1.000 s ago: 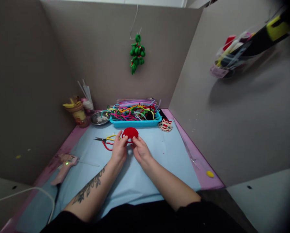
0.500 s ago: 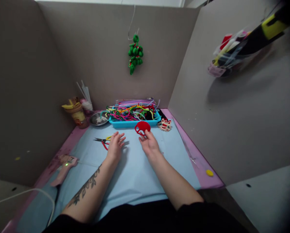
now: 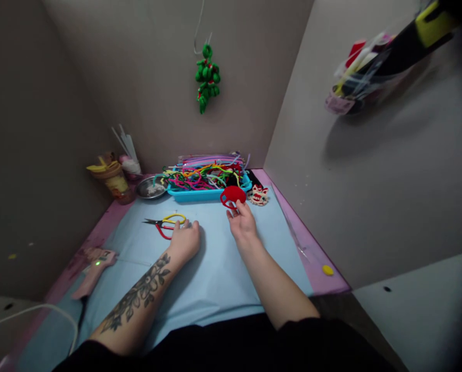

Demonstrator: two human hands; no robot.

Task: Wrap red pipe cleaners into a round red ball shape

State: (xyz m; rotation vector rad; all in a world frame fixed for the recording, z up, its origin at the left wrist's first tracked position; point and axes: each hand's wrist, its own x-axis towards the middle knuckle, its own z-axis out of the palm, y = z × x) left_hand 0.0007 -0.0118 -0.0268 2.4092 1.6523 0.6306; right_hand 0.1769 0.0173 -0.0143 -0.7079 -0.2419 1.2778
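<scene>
On my monitor, right hand [image 3: 243,223] grasps red disc [image 3: 235,193] near blue tray [image 3: 195,196]. Left hand [image 3: 186,242] is at the scissors [image 3: 160,223]; whether it grips them I cannot tell

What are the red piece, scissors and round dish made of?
Red piece: probably fuzzy fabric or chenille; matte, no highlights.
Scissors: blades likely metal, dark and thin; red and yellow handles smooth, perhaps plastic-coated.
Round dish: likely steel; grey, with a metallic sheen.
</scene>
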